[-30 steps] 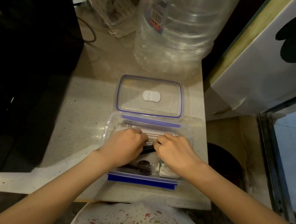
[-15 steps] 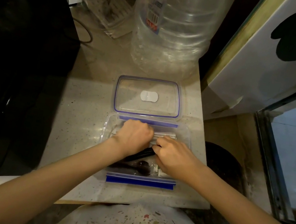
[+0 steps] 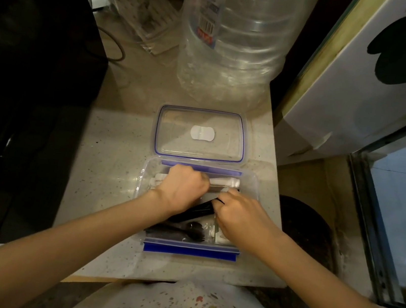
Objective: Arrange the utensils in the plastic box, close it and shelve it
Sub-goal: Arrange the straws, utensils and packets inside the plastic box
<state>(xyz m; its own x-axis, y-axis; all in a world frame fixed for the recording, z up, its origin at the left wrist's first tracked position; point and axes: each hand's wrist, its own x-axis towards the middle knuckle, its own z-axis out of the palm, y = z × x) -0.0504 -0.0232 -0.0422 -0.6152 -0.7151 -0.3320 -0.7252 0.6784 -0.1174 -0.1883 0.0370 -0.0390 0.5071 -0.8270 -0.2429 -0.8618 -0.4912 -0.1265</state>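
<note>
Curling down into the plastic box (image 3: 145,179), fingers of the left hand (image 3: 182,189) clenching over white utensils (image 3: 224,182) at the far side, knuckles up; whether actually gripping them, cannot tell. Fingers of the right hand (image 3: 238,216) bending down likewise, closing around a bundle of black utensils (image 3: 198,211) near the middle of the box; the fingertips themselves hiding under the hand. Lying loose nearer the front wall, a black fork (image 3: 184,228), tines pointing right, untouched by either hand. Beside it at the right, under the right wrist, something small and white, too hidden to name.

Sitting open on the pale speckled worktop (image 3: 112,163), the box showing a blue clasp (image 3: 189,251) along its near edge. Resting flat just behind the box and touching its far rim, the clear lid (image 3: 201,135) with a blue seal line and a white patch in the centre. Standing farther back, a large clear water bottle (image 3: 236,39). Filling the left side, a dark bulky appliance (image 3: 23,72). Trailing across the far corner of the worktop, a cable (image 3: 117,47).
</note>
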